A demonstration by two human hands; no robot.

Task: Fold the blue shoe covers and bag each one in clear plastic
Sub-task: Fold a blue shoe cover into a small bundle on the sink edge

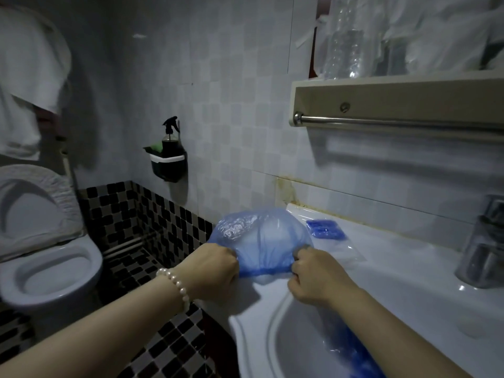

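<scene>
A translucent blue shoe cover [263, 238] is stretched out over the back left corner of the white sink counter [395, 271]. My left hand [215, 268] grips its left end near the elastic edge. My right hand [313, 274] pinches its right end. A folded blue shoe cover inside a clear plastic bag [326, 229] lies flat on the counter just behind my right hand. More blue shoe covers [354, 356] lie in the basin under my right forearm, partly hidden.
A metal tap [482, 244] stands at the right of the sink. A shelf with a towel rail [395, 121] hangs above. A toilet [51, 263] sits at the left and a wall holder with a spray bottle [169, 156] is mounted between.
</scene>
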